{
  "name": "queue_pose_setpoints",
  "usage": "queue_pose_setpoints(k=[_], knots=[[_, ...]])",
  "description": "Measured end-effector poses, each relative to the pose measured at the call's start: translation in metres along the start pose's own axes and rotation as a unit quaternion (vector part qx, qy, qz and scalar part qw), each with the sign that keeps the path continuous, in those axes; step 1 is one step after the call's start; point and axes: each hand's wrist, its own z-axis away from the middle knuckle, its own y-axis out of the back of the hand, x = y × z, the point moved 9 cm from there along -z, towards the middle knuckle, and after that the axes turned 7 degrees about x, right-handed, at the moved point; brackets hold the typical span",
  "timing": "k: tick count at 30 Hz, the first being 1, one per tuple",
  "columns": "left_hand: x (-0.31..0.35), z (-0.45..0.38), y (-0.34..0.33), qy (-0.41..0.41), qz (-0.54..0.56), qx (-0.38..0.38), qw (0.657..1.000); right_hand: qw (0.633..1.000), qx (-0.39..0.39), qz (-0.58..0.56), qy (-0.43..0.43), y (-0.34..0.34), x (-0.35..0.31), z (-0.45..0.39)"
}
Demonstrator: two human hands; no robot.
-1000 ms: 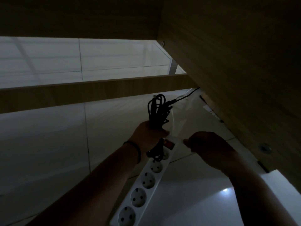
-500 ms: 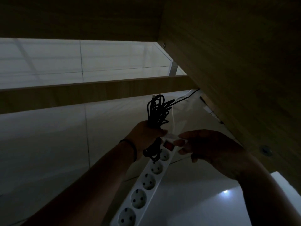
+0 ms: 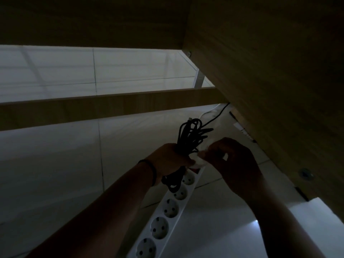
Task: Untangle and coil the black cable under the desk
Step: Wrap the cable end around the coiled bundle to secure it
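A black cable (image 3: pixel 191 135) is gathered into a bundle of loops. My left hand (image 3: pixel 169 157) grips the bundle round its middle, with loops sticking out above the fist and a short loop hanging below it. One strand of the cable runs back to the right toward the desk's side panel. My right hand (image 3: pixel 234 162) is right beside the bundle and pinches a small pale strip (image 3: pixel 202 158) against it. What the strip is, the dim light does not show.
A white power strip (image 3: pixel 167 216) with several sockets lies on the pale tiled floor below my hands. A wooden crossbar (image 3: pixel 104 108) spans the view behind them. The desk's wooden side panel (image 3: pixel 270 90) rises on the right, the desk underside above.
My right hand has risen from beside the power strip's red switch to the cable bundle, bringing the pale strip against it. My left hand keeps its grip on the bundle.
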Motion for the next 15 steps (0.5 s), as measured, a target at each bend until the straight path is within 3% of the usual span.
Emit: queue_pose_setpoints(k=[1, 5, 7, 12, 15], knots=[[0.001, 0.000, -0.002, -0.005, -0.017, -0.002, 1.000, 0.999, 0.031, 0.023, 0.015, 0.003, -0.001, 0.000], [0.003, -0.006, -0.004, -0.044, -0.130, 0.041, 0.990, 0.988, 0.074, -0.130, -0.042, 0.007, -0.002, 0.002], [0.002, -0.007, -0.002, -0.055, -0.156, 0.063, 0.984, 0.984, 0.086, -0.146, -0.051, 0.009, 0.001, 0.000], [0.008, -0.005, 0.001, -0.113, -0.292, 0.127, 0.941, 0.974, 0.013, -0.201, -0.102, -0.009, 0.001, 0.001], [0.015, 0.001, -0.007, -0.156, -0.369, 0.127, 0.908, 0.971, -0.009, -0.210, -0.113, -0.019, 0.001, 0.002]])
